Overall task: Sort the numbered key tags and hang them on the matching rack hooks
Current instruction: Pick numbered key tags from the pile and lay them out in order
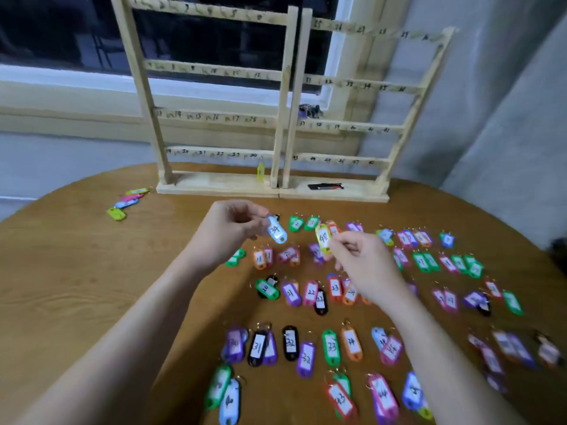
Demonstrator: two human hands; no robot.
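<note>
Hands lifted over the table: left hand (228, 227) pinches a blue tag marked 34 (277, 230); right hand (359, 259) pinches a yellow tag marked 48 (323, 238). Wooden rack (283, 96) stands beyond, its 48 hook lower right.

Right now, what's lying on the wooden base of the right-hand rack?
On the right rack's base lies one flat black object with red marks, near its left end. It is too blurred to identify. Nothing else shows on that base, and whatever sits under the object is hidden.
</note>
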